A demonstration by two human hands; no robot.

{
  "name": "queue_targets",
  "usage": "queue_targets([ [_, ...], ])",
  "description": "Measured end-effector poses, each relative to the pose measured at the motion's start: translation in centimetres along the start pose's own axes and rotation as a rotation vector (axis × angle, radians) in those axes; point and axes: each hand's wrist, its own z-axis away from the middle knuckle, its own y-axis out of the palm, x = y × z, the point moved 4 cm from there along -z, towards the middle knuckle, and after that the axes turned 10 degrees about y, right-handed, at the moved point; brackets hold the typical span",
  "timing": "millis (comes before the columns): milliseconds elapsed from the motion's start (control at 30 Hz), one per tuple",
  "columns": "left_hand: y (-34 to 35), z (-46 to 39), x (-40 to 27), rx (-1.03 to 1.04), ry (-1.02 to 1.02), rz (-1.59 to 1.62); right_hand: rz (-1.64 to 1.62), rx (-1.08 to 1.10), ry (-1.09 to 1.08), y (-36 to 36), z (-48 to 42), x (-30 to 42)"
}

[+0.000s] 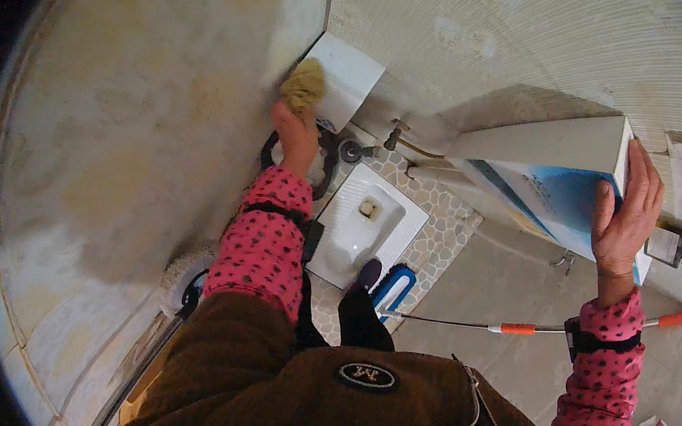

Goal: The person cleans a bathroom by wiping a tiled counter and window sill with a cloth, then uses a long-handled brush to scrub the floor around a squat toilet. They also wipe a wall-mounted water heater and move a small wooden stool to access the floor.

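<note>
My left hand (pixel 296 138) grips a bunched yellow-brown cloth (pixel 305 86). The cloth lies against the left side of a white box-shaped unit (pixel 353 79) in the wall corner. My right hand (pixel 628 214) holds the near end of a long white-and-blue box (pixel 534 178) along the right wall. Its thumb lies on the blue face, the fingers over the end. A black bin (pixel 330 167) with a pale liner sits below my left hand, partly hidden by it. Between my arms, a white squat toilet (pixel 388 215) is set in the floor.
A blue-edged floor mop (pixel 396 285) lies by my foot, its handle (pixel 473 324) running right under my right forearm. Pipe valve (pixel 392 135) and tap (pixel 564 260) stick out from the walls. A dark-capped bottle (pixel 665 245) is beside my right hand. A fluffy round item (pixel 182 274) stands left.
</note>
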Motion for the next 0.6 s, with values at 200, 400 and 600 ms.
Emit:
queue_targets([
  [200,3.2,2.9,4.8,0.292,0.068,-0.141,-0.001,0.001,0.004,-0.2,0.2,-0.1],
  [400,4.7,3.8,9.8,0.51,0.113,-0.019,-0.008,0.013,0.001,-0.5,-0.2,0.2],
  [600,6.0,3.2,5.4,0.227,-1.075,0.913,0.034,-0.008,0.007,-0.6,0.6,-0.3],
])
